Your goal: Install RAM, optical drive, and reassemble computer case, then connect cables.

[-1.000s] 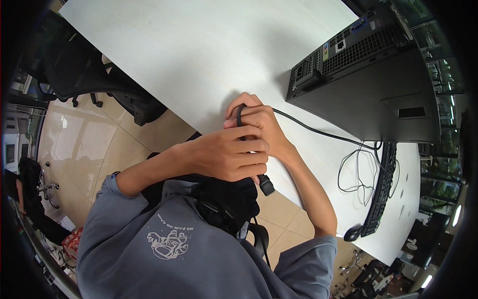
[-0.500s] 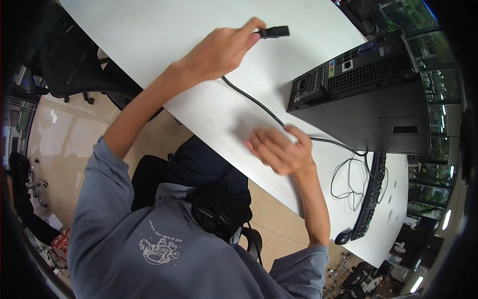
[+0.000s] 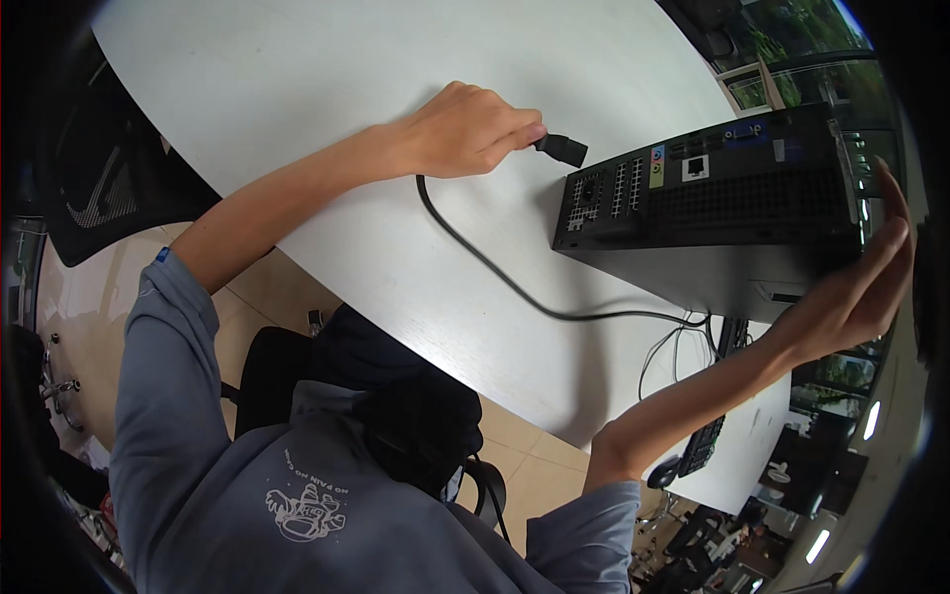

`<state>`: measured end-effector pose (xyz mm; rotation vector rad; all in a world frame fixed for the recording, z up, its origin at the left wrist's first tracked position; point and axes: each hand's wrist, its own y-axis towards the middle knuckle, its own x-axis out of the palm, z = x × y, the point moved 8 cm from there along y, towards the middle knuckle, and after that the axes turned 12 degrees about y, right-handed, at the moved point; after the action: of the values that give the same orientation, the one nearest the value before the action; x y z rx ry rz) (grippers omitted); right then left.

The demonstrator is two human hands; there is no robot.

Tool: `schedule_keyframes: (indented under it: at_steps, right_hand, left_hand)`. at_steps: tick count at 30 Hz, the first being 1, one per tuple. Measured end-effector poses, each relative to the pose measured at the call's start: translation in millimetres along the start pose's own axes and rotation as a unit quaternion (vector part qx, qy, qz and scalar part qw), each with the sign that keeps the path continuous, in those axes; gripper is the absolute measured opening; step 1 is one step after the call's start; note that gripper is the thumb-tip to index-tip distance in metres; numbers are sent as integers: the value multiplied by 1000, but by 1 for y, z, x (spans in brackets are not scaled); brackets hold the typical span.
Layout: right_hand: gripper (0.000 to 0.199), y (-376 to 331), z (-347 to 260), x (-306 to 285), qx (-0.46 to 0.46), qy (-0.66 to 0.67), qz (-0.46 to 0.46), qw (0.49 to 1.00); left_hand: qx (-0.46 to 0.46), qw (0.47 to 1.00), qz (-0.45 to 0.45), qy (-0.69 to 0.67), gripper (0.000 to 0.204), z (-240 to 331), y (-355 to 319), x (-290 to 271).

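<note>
Over white, faintly grained worktop (image 3: 317, 79), well in from near edge, L hand (image 3: 470, 129) pinches a blk moulded plug (image 3: 562, 149), blocky w/ flat end, close to PC tower (image 3: 683, 213) w/ perforated rear; smooth round cable (image 3: 569, 317) bows below. R hand (image 3: 861, 287) spread at tower's R end, grips nothing visible; contact unclear.

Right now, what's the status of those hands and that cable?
Left hand holding black plug, its cable trailing. Plug not inserted in computer tower. Right hand beside tower, contact unclear. Nothing visible between plug and tower.
</note>
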<state>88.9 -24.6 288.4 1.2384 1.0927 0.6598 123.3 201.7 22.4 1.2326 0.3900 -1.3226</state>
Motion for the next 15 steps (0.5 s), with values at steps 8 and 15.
schedule_keyframes:
  at_steps: [8,15]
  right_hand:
    - [41,-25,8,-4,77,-8,99,992]
    - [44,-30,17,-17,38,-33,161,986]
  left_hand:
    - [-34,993,-70,-87,58,6,-1,19]
    - [-20,995,-43,-88,57,12,-2,24]
